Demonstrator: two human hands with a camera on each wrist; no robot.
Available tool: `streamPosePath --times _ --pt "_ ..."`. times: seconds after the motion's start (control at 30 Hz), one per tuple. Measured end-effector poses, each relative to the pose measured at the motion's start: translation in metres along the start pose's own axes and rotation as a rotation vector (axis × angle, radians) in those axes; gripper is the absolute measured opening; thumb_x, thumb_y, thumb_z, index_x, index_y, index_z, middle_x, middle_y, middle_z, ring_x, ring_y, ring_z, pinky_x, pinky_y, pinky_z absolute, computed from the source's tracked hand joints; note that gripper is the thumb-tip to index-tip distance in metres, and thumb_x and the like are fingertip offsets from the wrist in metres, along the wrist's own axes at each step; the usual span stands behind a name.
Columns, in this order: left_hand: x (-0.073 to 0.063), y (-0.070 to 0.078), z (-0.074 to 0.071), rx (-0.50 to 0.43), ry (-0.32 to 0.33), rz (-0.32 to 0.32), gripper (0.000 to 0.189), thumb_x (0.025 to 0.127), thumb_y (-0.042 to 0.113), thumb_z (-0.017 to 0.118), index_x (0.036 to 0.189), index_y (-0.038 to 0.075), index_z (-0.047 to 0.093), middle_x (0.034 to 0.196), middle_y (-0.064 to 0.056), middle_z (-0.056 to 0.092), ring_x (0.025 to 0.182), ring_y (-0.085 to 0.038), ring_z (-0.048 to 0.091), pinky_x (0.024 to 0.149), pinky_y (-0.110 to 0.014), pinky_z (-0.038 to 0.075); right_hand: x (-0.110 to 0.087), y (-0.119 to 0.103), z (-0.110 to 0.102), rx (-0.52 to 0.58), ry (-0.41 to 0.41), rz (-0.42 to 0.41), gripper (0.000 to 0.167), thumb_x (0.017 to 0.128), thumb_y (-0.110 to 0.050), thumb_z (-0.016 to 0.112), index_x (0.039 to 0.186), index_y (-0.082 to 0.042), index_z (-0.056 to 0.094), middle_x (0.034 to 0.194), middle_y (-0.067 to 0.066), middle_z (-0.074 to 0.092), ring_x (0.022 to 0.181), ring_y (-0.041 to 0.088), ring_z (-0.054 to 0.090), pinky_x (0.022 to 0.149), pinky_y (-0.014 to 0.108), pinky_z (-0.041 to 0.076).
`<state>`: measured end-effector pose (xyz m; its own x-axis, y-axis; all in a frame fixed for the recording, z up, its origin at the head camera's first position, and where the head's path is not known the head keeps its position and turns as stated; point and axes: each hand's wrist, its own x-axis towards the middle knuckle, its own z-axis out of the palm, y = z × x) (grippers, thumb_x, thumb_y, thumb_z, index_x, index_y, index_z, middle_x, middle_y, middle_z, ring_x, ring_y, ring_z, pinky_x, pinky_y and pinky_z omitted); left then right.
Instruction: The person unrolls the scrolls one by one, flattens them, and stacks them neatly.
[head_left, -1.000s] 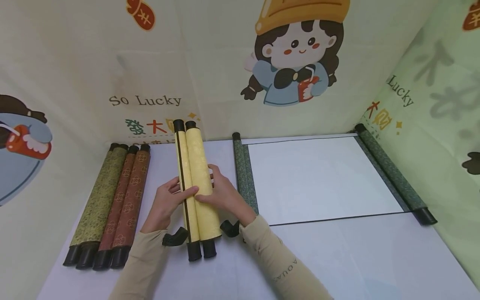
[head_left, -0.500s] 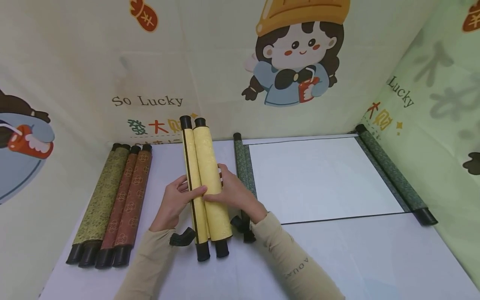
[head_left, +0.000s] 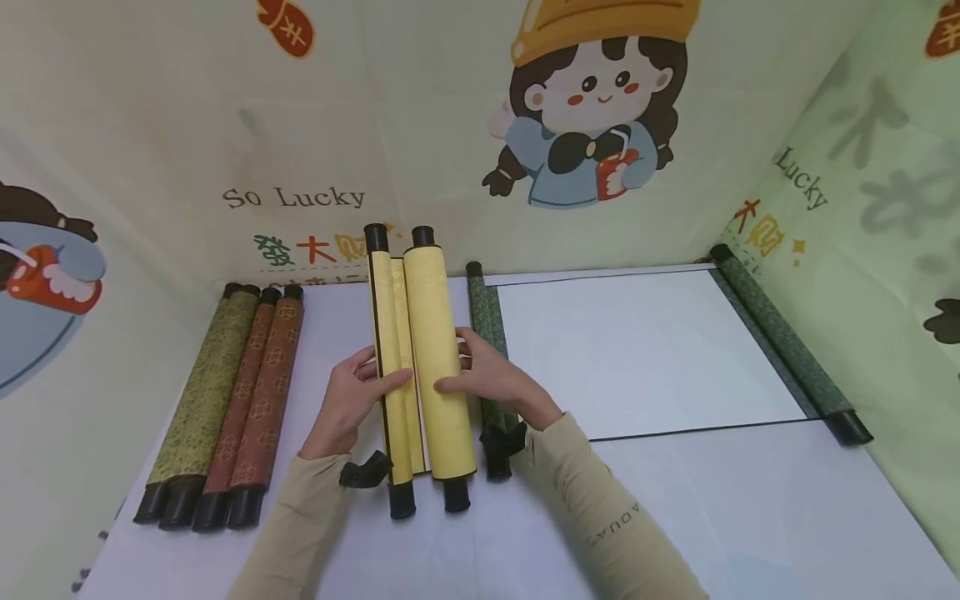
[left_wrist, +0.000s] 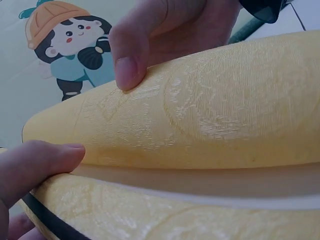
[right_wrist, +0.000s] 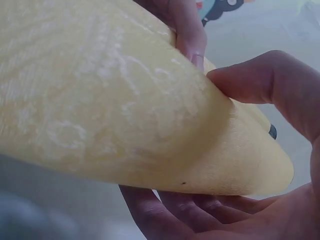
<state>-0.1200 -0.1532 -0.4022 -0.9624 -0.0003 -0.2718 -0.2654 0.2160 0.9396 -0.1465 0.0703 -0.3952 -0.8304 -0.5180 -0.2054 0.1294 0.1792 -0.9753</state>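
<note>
A pale yellow scroll [head_left: 441, 358] with black end knobs is held up over the table, its two rolls parted by a narrow strip of lining. My left hand [head_left: 354, 400] grips the thinner left roll, thumb across its front and fingers behind. Around the thicker right roll curls my right hand [head_left: 498, 379], its thumb on the front. In the left wrist view, the right thumb [left_wrist: 131, 70] presses on the thick roll's patterned cloth. Beneath that roll, the right wrist view shows the right fingers [right_wrist: 200, 215] wrapped underneath.
Rolled olive [head_left: 206, 383] and reddish-brown [head_left: 266, 400] scrolls lie side by side on the left of the white table [head_left: 675, 517]. To the right, a scroll with dark green rolls [head_left: 787, 342] lies spread open, showing a white sheet [head_left: 652, 358]. A printed cloth wall [head_left: 435, 125] stands behind.
The right hand has drawn the thick roll away to the right, so a gap showing the lining has opened between the two rolls. The whole scroll has shifted slightly right.
</note>
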Motion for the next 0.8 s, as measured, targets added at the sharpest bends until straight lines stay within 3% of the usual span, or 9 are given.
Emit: streamPosePath --times 0.27,0.53,0.8 --pt "0.0 0.001 0.004 -0.006 -0.014 0.02 0.072 0.083 0.027 0.082 0.144 0.006 0.047 0.126 -0.018 0.066 0.097 -0.017 0.071 0.089 -0.033 0.054 -0.003 0.0 -0.007 0.057 -0.009 0.043 0.097 0.083 -0.02 0.077 0.155 -0.013 0.013 0.142 0.014 0.049 0.124 0.029 0.056 0.103 0.045 0.047" --pt "-0.001 0.002 0.006 -0.033 -0.006 -0.018 0.071 0.083 0.027 0.082 0.143 0.006 0.048 0.126 -0.017 0.067 0.093 -0.014 0.071 0.087 -0.028 0.053 -0.001 -0.003 -0.011 0.012 0.044 0.067 0.099 0.08 -0.026 0.082 0.153 -0.015 0.016 0.137 0.012 0.053 0.121 0.025 0.059 0.102 0.044 0.047" --pt "-0.003 0.006 0.008 -0.068 -0.026 -0.01 0.071 0.085 0.025 0.08 0.145 0.005 0.047 0.13 -0.015 0.065 0.099 -0.015 0.07 0.087 -0.029 0.055 -0.001 -0.001 -0.021 0.079 0.001 0.064 0.098 0.081 -0.023 0.08 0.153 -0.012 0.016 0.136 0.012 0.056 0.121 0.025 0.059 0.106 0.046 0.043"
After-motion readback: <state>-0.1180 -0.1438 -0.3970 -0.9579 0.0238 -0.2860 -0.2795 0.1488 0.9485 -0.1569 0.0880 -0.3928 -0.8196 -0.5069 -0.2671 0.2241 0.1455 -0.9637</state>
